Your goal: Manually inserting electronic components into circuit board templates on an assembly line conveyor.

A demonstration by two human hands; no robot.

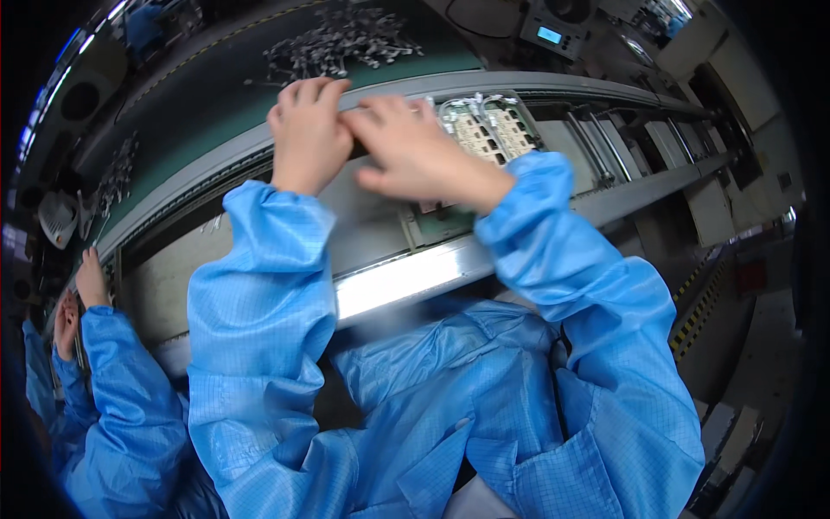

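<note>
My left hand (309,134) is over the far rail (242,149) of the conveyor, its fingers bent and their tips turned away from view. Whatever it may hold is hidden. Close beside it, my right hand (411,151) reaches leftward, slightly blurred, its thumb apart from its fingers and nothing visible between them. The index finger of the right hand comes up to the left hand. Partly behind my right hand and wrist lies a tray (529,117) with pale circuit boards (478,138) bearing dark components and white cables.
A heap of white-ended cables (346,41) lies on the green belt (432,65) beyond the rail, with a smaller bunch (118,177) farther left. The near metal rail (415,275) crosses before me. A co-worker's hand (91,278) is at the left. A device with a lit screen (549,35) stands at the back.
</note>
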